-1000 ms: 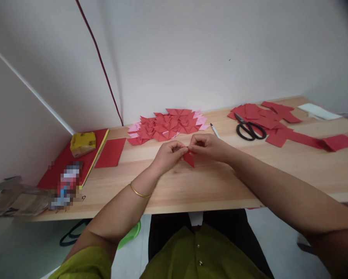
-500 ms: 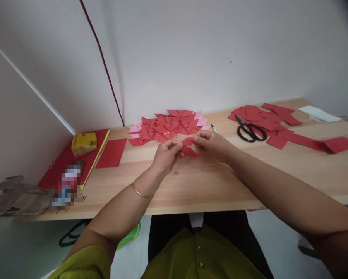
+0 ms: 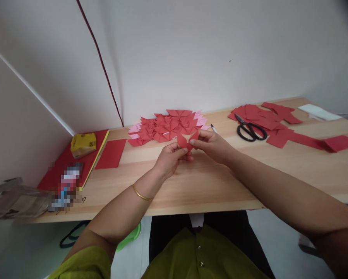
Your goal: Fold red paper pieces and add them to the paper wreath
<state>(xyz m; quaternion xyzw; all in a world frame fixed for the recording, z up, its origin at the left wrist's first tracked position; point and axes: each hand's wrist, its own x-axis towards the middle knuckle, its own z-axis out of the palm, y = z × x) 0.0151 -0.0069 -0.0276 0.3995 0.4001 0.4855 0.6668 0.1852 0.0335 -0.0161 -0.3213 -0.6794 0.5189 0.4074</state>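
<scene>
The left hand point(image 3: 170, 157) and the right hand point(image 3: 213, 143) both pinch one small red paper point(image 3: 184, 142) between their fingers, above the bench point(image 3: 217, 190), near the pile of folded papers point(image 3: 165, 128). The step appears to be folding; the next move probably calls for pressing it neatly

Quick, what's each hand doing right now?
Left hand: closed, pinching the folded red paper.
Right hand: closed too, pinching the other side of that same paper.
</scene>
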